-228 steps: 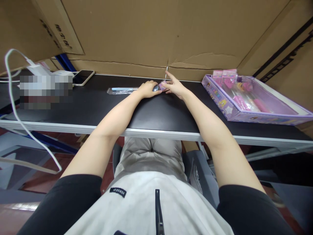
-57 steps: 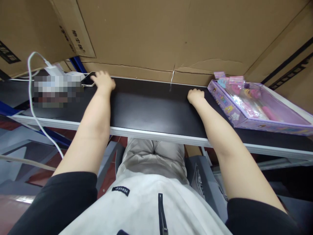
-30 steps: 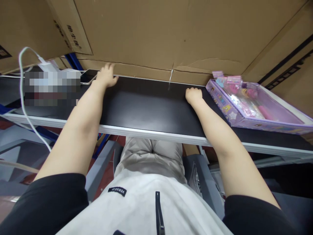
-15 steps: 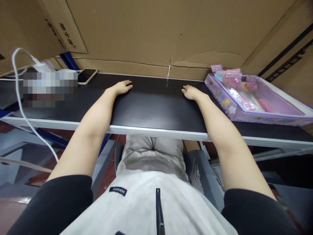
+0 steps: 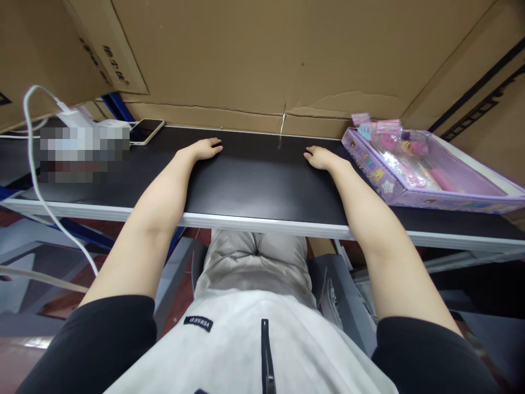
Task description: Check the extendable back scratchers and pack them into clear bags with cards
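Observation:
My left hand (image 5: 206, 148) lies palm down on the black tabletop (image 5: 262, 180), fingers extended and slightly apart, holding nothing. On the other side, my right hand (image 5: 319, 157) rests on the same surface with its fingers stretched out and nothing in them. To the right of that hand, and apart from it, sits a purple patterned open box (image 5: 451, 202). Several small clear packets with pink and yellow items (image 5: 414, 164) lie inside its left part. A phone (image 5: 146, 131) lies flat beyond my left hand, to its left.
Upright cardboard sheets (image 5: 246, 54) wall the table at the back and sides. A white cable (image 5: 35, 180) loops over the left front edge near a white charger (image 5: 74, 116) and a blurred-out patch. A pale metal rail (image 5: 262, 223) borders the front.
The whole view has shifted slightly, with the table sitting a little lower in the picture. Both hands keep their places on the tabletop.

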Motion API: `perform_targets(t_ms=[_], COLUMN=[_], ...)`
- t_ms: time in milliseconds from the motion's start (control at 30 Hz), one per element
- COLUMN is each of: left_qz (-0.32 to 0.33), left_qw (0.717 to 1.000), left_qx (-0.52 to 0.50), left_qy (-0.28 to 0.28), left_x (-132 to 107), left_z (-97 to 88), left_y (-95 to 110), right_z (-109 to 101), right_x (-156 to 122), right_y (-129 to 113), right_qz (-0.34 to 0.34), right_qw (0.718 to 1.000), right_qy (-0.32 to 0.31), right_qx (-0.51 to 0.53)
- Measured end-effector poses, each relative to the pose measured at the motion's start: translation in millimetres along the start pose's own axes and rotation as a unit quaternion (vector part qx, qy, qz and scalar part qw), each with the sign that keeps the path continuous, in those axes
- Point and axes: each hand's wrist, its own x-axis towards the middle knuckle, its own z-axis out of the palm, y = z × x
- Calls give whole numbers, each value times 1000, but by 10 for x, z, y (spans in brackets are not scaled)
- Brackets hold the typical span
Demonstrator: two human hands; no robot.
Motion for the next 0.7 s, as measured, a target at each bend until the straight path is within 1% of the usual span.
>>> perform_targets(t_ms=[200,367,500,700], left_qz=[-8,-8,4,-3], left_qw=[1000,1000,1000,1000], left_qx=[4,8,0,21], left_qy=[-7,-8,-5,-5], left_x=[-12,-22,0,44], left_z=[-5,-10,-2,21], left_y=[11,13,-15,-60], right_z=[-8,-50,-74,-49], right_x=[-12,-73,-108,-77], right_y=[-6,-54,-85,-56], right_qz=[0,8,9,8], right_qw=[1000,1000,1000,1000], right_qy=[2,-14,-13,-7], right_qx=[0,2,8,7])
